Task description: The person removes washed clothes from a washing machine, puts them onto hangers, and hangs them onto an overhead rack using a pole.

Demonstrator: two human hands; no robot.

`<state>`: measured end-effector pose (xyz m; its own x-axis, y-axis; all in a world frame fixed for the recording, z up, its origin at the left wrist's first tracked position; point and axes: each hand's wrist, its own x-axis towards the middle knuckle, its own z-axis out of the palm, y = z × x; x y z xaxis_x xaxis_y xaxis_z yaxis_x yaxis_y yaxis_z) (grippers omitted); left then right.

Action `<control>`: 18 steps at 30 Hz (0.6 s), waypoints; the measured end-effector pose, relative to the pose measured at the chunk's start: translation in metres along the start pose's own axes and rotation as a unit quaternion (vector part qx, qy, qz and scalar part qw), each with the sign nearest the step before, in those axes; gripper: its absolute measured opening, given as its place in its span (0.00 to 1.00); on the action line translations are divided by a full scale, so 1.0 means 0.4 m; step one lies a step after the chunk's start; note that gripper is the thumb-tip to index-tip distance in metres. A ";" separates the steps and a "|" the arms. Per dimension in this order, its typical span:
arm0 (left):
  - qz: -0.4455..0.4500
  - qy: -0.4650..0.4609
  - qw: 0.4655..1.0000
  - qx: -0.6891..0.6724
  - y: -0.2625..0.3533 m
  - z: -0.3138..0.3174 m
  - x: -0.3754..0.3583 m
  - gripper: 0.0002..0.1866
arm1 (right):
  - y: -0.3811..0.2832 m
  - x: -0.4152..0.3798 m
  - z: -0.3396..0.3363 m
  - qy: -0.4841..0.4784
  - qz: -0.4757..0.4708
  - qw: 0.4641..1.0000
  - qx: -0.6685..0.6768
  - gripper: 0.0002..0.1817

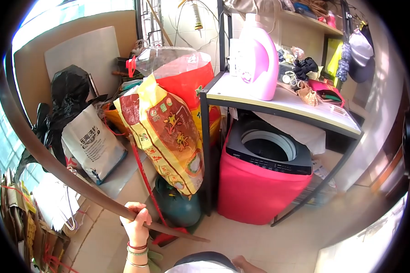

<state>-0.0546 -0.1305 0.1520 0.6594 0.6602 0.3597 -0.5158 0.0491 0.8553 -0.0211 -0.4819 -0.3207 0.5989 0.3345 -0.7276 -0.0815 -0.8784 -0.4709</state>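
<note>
My left hand [137, 219], with bracelets at its wrist, is closed around a long brown pole [84, 191]. The pole runs from the upper left edge down past my fist, and its thin end lies low over the floor tiles. Right beyond the fist are a thin red handle [142, 168] and a red piece [171, 234] near the floor, partly behind the pole. A dark green gas cylinder [180, 207] stands just past them. At the bottom edge, a small patch of bare skin [246, 264] shows right of my body; its fingers cannot be made out.
A red-covered washing machine [264, 191] stands under a metal-framed table [218, 93] bearing a pink detergent bottle [262, 59]. A yellow and brown printed sack [168, 136] leans over the cylinder. White bag [94, 141] and folded cardboard [29, 227] line the left.
</note>
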 end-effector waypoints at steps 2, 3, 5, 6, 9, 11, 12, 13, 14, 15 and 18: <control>-0.003 0.006 1.000 0.003 -0.017 0.023 -0.002 0.06 | 0.034 0.007 -0.021 -0.016 -0.002 0.999 -0.041 0.14; -0.007 0.009 1.000 0.003 -0.031 0.031 -0.006 0.06 | 0.052 0.011 -0.036 -0.023 -0.003 0.998 -0.061 0.14; -0.016 0.013 1.000 0.003 -0.061 0.040 -0.014 0.06 | 0.102 0.025 -0.056 -0.018 0.086 0.988 0.130 0.13; -0.008 0.013 1.000 0.013 -0.070 0.048 -0.013 0.06 | 0.132 0.028 -0.065 -0.016 0.131 0.966 0.224 0.12; 0.004 0.017 0.999 0.033 -0.087 0.062 -0.005 0.07 | 0.164 -0.032 -0.143 0.041 0.096 0.977 0.187 0.12; 0.008 0.012 1.000 0.027 -0.096 0.055 0.004 0.07 | 0.247 0.015 -0.146 0.030 0.099 0.994 0.040 0.12; 0.007 0.010 1.000 0.025 -0.101 0.045 0.006 0.06 | 0.299 0.034 -0.147 0.030 0.038 0.998 -0.039 0.12; 0.011 0.001 0.999 0.035 -0.105 0.036 0.011 0.07 | 0.333 0.047 -0.140 0.029 -0.024 0.992 -0.117 0.13; 0.002 0.004 1.000 0.026 -0.111 0.033 0.018 0.07 | 0.328 0.052 -0.149 0.028 0.012 0.994 -0.107 0.13; -0.009 0.007 1.000 0.018 -0.115 0.029 0.025 0.07 | 0.322 0.052 -0.149 0.025 0.049 0.994 -0.097 0.13; -0.043 -0.004 0.999 0.023 -0.131 0.000 0.054 0.07 | 0.342 0.117 -0.076 0.050 0.147 0.982 0.109 0.11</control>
<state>-0.0133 -0.1188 0.1151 0.7043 0.6490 0.2875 -0.4322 0.0708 0.8990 0.0200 -0.5966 -0.4039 0.5987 0.0324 -0.8003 -0.4242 -0.8347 -0.3512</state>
